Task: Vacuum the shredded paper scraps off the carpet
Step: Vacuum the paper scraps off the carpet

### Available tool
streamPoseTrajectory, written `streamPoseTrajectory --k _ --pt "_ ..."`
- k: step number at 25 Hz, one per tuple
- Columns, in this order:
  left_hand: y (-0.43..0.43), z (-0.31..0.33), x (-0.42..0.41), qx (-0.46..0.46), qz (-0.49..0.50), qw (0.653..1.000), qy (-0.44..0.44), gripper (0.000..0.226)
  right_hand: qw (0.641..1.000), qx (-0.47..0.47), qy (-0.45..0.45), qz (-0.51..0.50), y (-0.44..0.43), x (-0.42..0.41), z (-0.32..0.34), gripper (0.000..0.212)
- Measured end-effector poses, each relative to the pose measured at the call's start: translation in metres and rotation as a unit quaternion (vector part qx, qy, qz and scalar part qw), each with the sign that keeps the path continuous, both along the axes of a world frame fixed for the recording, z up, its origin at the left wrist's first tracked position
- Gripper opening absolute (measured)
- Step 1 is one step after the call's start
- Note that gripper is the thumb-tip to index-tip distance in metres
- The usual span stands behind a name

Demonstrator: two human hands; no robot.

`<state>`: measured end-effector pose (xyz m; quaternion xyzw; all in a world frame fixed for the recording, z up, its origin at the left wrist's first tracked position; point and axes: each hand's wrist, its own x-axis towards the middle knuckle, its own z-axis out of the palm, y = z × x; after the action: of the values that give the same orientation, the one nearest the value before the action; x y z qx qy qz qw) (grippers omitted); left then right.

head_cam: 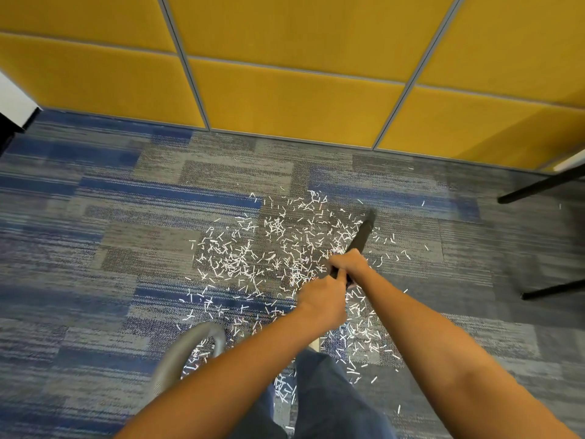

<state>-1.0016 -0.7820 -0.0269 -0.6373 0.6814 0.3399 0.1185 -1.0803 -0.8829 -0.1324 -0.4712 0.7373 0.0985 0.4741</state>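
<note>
Your right hand and left hand both clamp the nozzle — tip among paper scraps on carpet.

— What colours do you have on the floor?
— I see a carpet of blue and grey blocks, finely streaked, with white paper scraps speckled across the middle. The nozzle at one o'clock is black, the hose at seven o'clock grey.
— And round the edges?
— At twelve o'clock, mustard-yellow panels with pale grey seams. At three o'clock, black legs. At six o'clock, dark blue trousers.
</note>
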Motion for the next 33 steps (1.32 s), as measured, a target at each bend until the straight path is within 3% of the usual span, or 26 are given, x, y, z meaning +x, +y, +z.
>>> streamPoseTrajectory --k 15,25,33 --pt "-0.006 0.0 0.004 0.0 0.068 0.998 -0.009 0.075 0.997 -0.013 -0.056 0.043 -0.012 0.026 0.004 0.056" --pt "-0.01 0.009 -0.014 -0.008 0.018 0.999 -0.035 0.076 0.999 -0.009 -0.051 -0.002 -0.013 0.002 0.003 0.079" --pt "-0.019 0.011 -0.03 -0.001 0.003 1.0 -0.01 0.076 0.999 0.007 -0.034 -0.015 -0.02 -0.019 0.004 0.076"
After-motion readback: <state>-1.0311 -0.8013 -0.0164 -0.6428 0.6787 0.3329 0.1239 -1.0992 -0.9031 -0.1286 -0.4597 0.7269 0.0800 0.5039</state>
